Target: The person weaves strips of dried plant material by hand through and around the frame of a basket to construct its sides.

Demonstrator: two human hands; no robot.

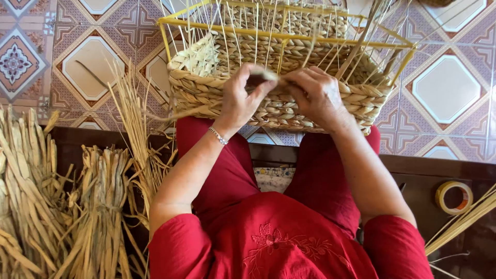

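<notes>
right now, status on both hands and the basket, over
Left hand and right hand pinch one straw strand at the near wall. Woven basket half built on yellow frame, resting on knees. Nothing blocking.

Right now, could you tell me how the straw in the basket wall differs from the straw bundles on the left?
The basket straw is twisted into thick ropes lying in level rows on a yellow frame; the straw bundles are loose flat strands standing upright. The left hand and right hand touch the basket, not the bundles. Both share a pale tan colour.
</notes>
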